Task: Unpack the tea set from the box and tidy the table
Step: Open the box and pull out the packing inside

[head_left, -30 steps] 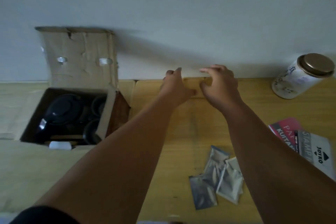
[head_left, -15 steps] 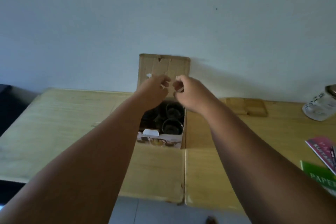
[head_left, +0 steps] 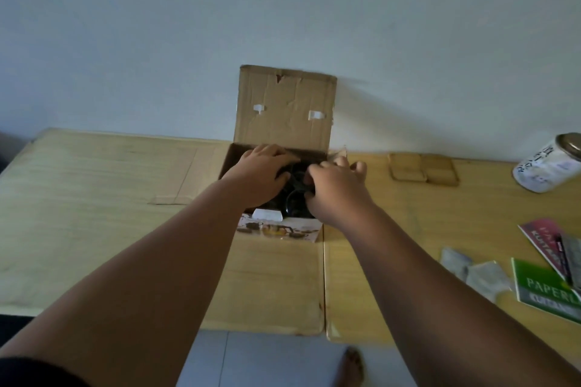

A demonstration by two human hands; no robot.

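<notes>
An open cardboard box [head_left: 279,229] stands at the table's back middle, its lid [head_left: 286,104] upright against the wall. Dark tea set pieces [head_left: 295,198] lie inside, mostly hidden by my hands. My left hand [head_left: 261,173] reaches into the box's left side with its fingers spread over a dark piece; its grip is hidden. My right hand [head_left: 338,192] is in the right side, thumb and fingers curled on a dark cup's rim.
Two wooden coasters [head_left: 423,168] lie to the right of the box near the wall. A white jar [head_left: 544,170] with a gold lid lies at the far right. Booklets [head_left: 547,289] and grey sachets [head_left: 478,270] sit at the right front. The wooden table [head_left: 94,198] stretches left.
My hands left the coasters, swung left over the box and have now dropped into it onto the dark pieces. The view shifted left and back.
</notes>
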